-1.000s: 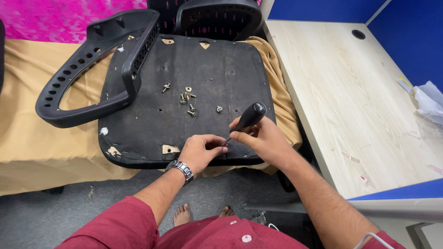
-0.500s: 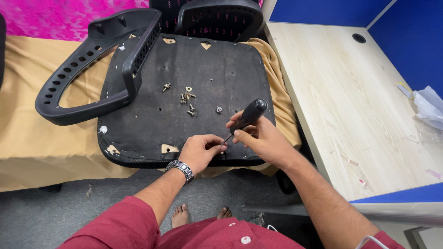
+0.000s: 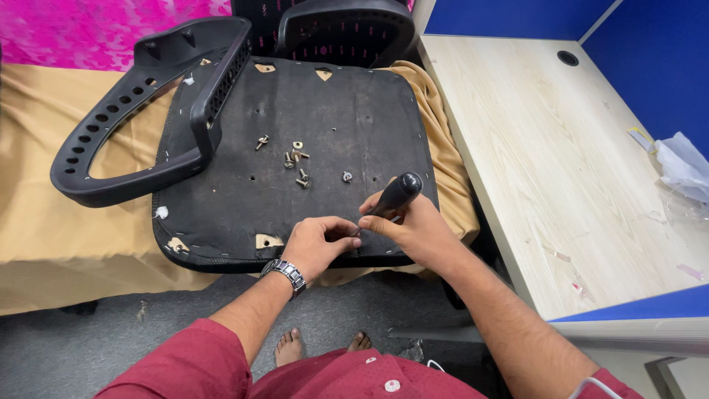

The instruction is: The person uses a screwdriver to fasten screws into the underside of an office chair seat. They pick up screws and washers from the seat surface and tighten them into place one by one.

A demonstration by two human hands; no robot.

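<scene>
Seat base (image 3: 317, 140): black, upturned, underside facing up, lying on a tan cloth (image 3: 66, 214) beside a pale desk (image 3: 561, 170). One armrest (image 3: 140, 118) stands along its left edge; whether it is fastened there cannot be told. No armrest shows on the right edge.

Screws (image 3: 295, 162): a small scatter of loose bolts and washers lying mid-panel, well apart from both hands. Judged by these, several fixings are out of their holes and the work is partway.

Screwdriver (image 3: 388, 201): black handle, tilted up toward the right, shaft angled down to the near edge of the base. The tip is hidden between the fingers, so whether it sits in a screw cannot be told.

Right hand (image 3: 413, 229): closed around the lower handle, firm wrap, upper end of the handle showing above the fist.

Left hand (image 3: 317, 247): fingers curled, thumb and forefinger pinched at the shaft just by the tip, steadying it; wristwatch on the wrist. Whether it also holds a screw is not visible.

Change against the earlier frames: both hands remain at the same spot on the near edge; the handle sits slightly lower and closer to the left hand. Loose screws and armrest unmoved
</scene>
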